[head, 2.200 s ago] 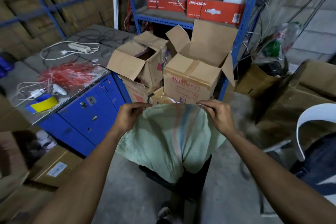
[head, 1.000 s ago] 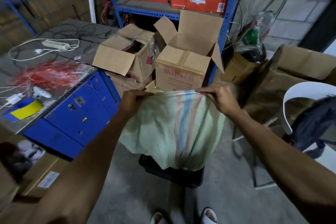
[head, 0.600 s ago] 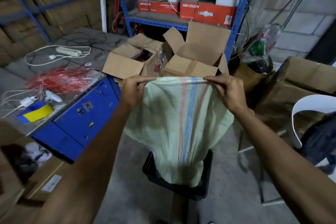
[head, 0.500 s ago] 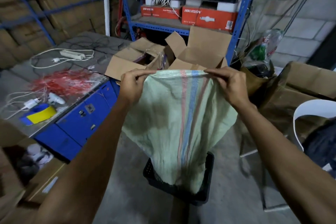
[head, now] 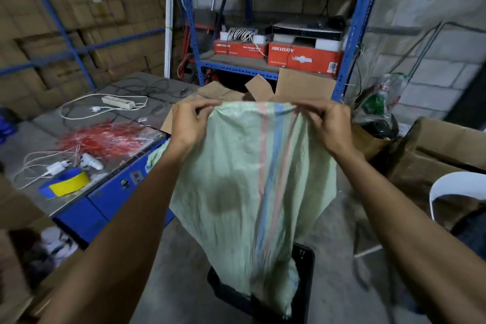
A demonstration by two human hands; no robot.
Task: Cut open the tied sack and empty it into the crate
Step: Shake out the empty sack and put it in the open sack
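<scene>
**Sack hoisted higher over the crate, nearly drained**

A storeroom with a bare concrete floor [head: 184, 284], where a black crate [head: 305, 284] sits just ahead of the person. The lower end of the pale green sack [head: 247, 192] hangs into the crate; its mouth is hidden inside, so what has dropped out cannot be seen. The cloth hangs limp and flat, with a dark patch at mid-height and red and blue stripes running down it.

Both hands pinch the sack's upper seam: the left hand [head: 189, 126] at one corner, the right hand [head: 328, 126] at the other, each grip clenched on the fabric with fingers curled over the edge. Compared with a second ago, the seam has risen well up, from low against the cardboard boxes [head: 302, 84] to covering most of them, and the body has lengthened and gone slack. That suggests the contents are largely out and a last shake is probably what remains.

To the left, the counter [head: 31, 137] carries red ties, cables and a tape roll. Behind stands blue shelving [head: 363, 34].
</scene>
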